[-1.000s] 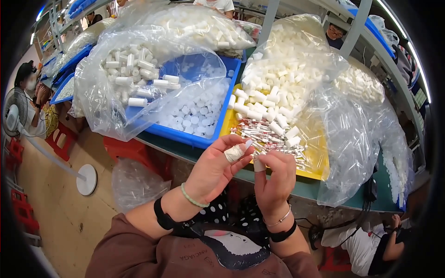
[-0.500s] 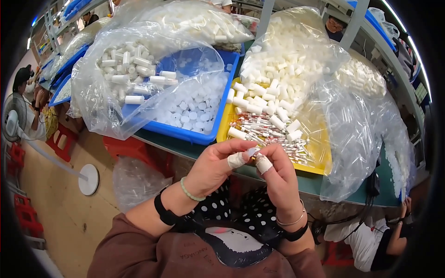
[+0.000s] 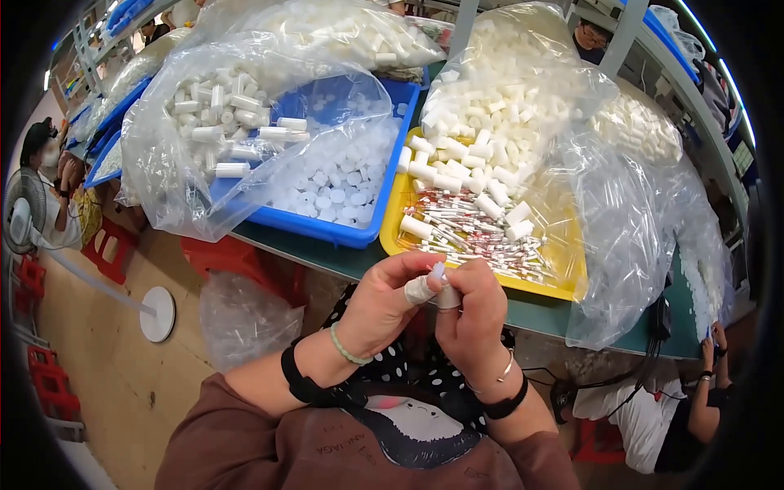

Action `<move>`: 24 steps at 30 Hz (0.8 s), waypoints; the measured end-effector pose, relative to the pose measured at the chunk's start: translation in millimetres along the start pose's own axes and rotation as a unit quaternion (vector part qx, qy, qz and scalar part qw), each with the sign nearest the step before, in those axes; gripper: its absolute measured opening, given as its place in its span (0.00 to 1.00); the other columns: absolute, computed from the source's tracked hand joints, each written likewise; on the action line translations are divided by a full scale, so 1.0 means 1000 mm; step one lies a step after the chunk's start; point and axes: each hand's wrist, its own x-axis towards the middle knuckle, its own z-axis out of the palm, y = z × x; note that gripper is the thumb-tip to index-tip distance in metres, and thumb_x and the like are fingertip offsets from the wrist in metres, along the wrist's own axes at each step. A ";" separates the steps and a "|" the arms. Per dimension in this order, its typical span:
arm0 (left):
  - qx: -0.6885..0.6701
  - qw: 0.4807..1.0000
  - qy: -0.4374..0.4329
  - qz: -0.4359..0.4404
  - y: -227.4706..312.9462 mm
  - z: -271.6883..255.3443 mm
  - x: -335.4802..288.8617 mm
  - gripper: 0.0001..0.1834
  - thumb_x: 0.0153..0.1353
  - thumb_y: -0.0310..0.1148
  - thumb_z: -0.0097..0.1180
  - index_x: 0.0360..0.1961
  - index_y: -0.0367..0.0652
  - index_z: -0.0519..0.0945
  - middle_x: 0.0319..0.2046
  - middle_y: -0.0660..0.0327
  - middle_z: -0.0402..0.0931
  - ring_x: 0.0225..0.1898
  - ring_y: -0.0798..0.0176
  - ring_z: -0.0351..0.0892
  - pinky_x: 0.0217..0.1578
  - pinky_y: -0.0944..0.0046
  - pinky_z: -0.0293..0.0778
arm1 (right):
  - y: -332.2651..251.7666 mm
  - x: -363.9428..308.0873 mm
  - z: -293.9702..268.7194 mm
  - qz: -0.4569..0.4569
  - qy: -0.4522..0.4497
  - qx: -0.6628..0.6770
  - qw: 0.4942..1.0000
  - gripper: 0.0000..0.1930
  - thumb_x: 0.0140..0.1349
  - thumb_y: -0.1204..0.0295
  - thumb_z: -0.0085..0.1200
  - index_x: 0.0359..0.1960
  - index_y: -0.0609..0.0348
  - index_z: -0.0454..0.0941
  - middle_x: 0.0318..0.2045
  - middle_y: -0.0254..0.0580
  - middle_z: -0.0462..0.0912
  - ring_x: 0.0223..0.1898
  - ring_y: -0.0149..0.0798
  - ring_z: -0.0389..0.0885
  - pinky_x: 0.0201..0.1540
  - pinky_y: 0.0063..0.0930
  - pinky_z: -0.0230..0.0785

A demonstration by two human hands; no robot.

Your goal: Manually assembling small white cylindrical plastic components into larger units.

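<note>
Here on the left, the left hand [image 3: 380, 300], thumb bound in whitish tape [image 3: 419, 290], is pinching a small, frosted-white plastic piece [image 3: 438, 270]; a speck of red [image 3: 429, 266] is showing beside its top. The right hand [image 3: 475, 306] is bunching its fingertips against it, their exact grip staying impossible to tell. Fingers are hiding the lower end, just this side of the bright-yellow plastic tray [image 3: 395, 216].

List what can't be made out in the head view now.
Head view:
- Small pale piece: partly covered by fingers of the left grip and right grip; full shape unclear.
- Thin rods: overlapping, some under white cylinders; too small to count.
- Blue tray's far-left corner: behind the clear bag.
- Lower-right co-worker's head: lost at the dark rim.
</note>
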 end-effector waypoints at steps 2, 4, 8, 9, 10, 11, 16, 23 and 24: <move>0.027 0.999 0.011 -0.034 0.007 0.000 0.002 0.15 0.59 0.27 0.61 0.47 0.37 0.76 0.42 0.62 0.77 0.45 0.71 0.74 0.49 0.70 0.70 | 0.007 -0.002 0.002 -0.013 -0.014 -0.004 1.000 0.10 0.56 0.77 0.57 0.38 0.58 0.70 0.27 0.45 0.73 0.26 0.50 0.73 0.29 0.35 0.66; 0.099 0.994 -0.013 0.051 0.023 -0.001 0.003 0.14 0.59 0.27 0.60 0.46 0.37 0.76 0.43 0.62 0.77 0.45 0.70 0.75 0.49 0.70 0.70 | 0.013 0.002 -0.004 0.009 -0.045 0.043 0.998 0.10 0.57 0.77 0.55 0.40 0.57 0.71 0.29 0.45 0.74 0.28 0.48 0.73 0.32 0.35 0.67; 0.164 0.968 0.027 0.189 0.060 0.006 0.004 0.12 0.63 0.27 0.54 0.47 0.36 0.72 0.47 0.56 0.77 0.46 0.68 0.76 0.51 0.68 0.71 | 0.028 0.032 -0.012 0.087 -0.034 -0.018 0.996 0.11 0.56 0.76 0.53 0.42 0.58 0.73 0.35 0.46 0.76 0.36 0.47 0.74 0.39 0.39 0.66; 0.150 0.968 0.048 0.194 0.064 0.007 0.004 0.12 0.64 0.27 0.54 0.47 0.36 0.72 0.47 0.56 0.77 0.46 0.68 0.76 0.52 0.67 0.71 | 0.032 0.039 -0.005 0.031 -0.045 -0.111 0.992 0.13 0.53 0.78 0.54 0.42 0.59 0.73 0.36 0.46 0.77 0.38 0.47 0.74 0.42 0.40 0.65; 0.147 0.967 0.046 0.202 0.062 0.003 0.009 0.12 0.64 0.28 0.53 0.47 0.36 0.71 0.46 0.56 0.77 0.47 0.68 0.76 0.52 0.67 0.72 | 0.034 0.045 0.002 0.028 -0.043 -0.112 0.992 0.13 0.53 0.78 0.54 0.42 0.59 0.73 0.36 0.46 0.77 0.38 0.47 0.74 0.42 0.40 0.65; 0.148 0.967 0.044 0.204 0.060 0.001 0.010 0.12 0.64 0.28 0.53 0.47 0.36 0.71 0.46 0.56 0.77 0.47 0.68 0.76 0.52 0.67 0.72 | 0.034 0.049 0.011 0.023 -0.100 -0.144 0.984 0.15 0.51 0.79 0.54 0.42 0.59 0.74 0.37 0.46 0.77 0.41 0.47 0.73 0.43 0.40 0.64; 0.047 0.986 0.058 0.147 0.056 -0.003 0.010 0.11 0.65 0.29 0.52 0.47 0.39 0.71 0.44 0.58 0.76 0.48 0.66 0.75 0.51 0.66 0.72 | 0.040 0.056 0.022 0.004 -0.193 -0.177 0.965 0.21 0.45 0.82 0.53 0.45 0.58 0.75 0.37 0.44 0.77 0.45 0.45 0.72 0.47 0.39 0.61; 0.015 0.988 0.023 0.151 0.051 0.002 0.010 0.11 0.65 0.30 0.52 0.47 0.40 0.71 0.45 0.58 0.76 0.49 0.64 0.75 0.52 0.64 0.72 | 0.015 0.030 0.000 0.110 -0.065 0.121 0.984 0.17 0.56 0.84 0.49 0.49 0.61 0.73 0.39 0.44 0.77 0.45 0.42 0.76 0.47 0.29 0.67; 0.019 0.988 0.028 0.151 0.048 0.004 0.012 0.12 0.64 0.29 0.54 0.47 0.40 0.71 0.45 0.57 0.76 0.48 0.65 0.76 0.52 0.65 0.72 | 0.013 0.026 -0.001 0.162 -0.069 0.181 0.967 0.16 0.60 0.84 0.48 0.50 0.62 0.72 0.40 0.45 0.77 0.45 0.39 0.77 0.47 0.27 0.68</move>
